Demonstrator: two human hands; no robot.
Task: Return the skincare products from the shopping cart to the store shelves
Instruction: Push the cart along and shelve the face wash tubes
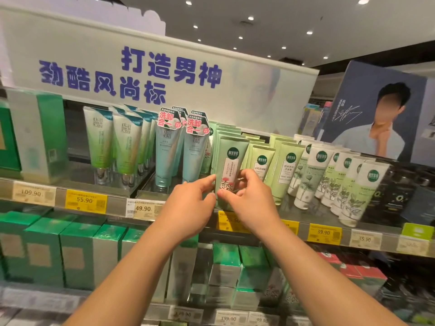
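Green and upright, the tube [229, 170] you are returning stands cap-down at the front of the upper shelf [303, 222], heading its own row of matching tubes. Both your hands are on it. Your left hand [188, 203] has its fingers [207, 181] nearly straight, tips touching the tube's left edge, thumb low against the same side. Your right hand [249, 201] pinches the tube, curled fingers over its right edge and thumb pressed on the lower front.

Room is tight: two pale blue tubes [169, 156] with pink tags stand just beside it on the left, a lighter green tube [260, 165] just beside it on the right. The shelf lip with its price tags [323, 232] runs directly beneath your wrists. Open space lies only toward you.

Further left stand two front green-to-white tubes [113, 147], with more behind them that cannot be counted.
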